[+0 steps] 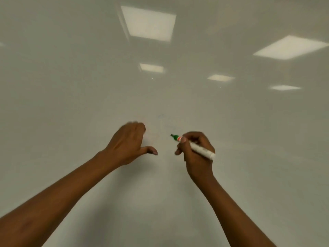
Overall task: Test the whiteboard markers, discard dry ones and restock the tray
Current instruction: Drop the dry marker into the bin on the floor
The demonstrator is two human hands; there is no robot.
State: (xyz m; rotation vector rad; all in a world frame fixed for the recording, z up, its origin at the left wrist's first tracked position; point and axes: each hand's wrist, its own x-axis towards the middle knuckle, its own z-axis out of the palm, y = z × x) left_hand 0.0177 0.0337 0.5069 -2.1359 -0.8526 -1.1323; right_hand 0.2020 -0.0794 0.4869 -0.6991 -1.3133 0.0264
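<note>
A glossy whiteboard (74, 97) fills the whole head view, and both bare forearms reach up toward it from the lower corners. The right hand (195, 150) is curled around a whiteboard marker (199, 148), with the thumb and forefinger pinching the barrel near its front end and the other fingers folded beneath. The marker has a white barrel and a green nose section with a dark tip. It is uncapped and slants up and to the left, so the tip points at the board between the two hands. Whether the tip actually touches the surface cannot be told from this angle.

The left hand (128, 143) holds nothing. Its back faces the camera, the fingers are bent loosely toward the board and look blurred, and the thumb sticks out to the right, apart from the fingers. Whether the fingertips rest on the board cannot be told.

Between and just above the hands the board carries very faint marks (161, 122), a pale bluish curl and a reddish smear, too weak to read. Reflections of square ceiling light panels (149, 23) shine across the upper part of the board.
</note>
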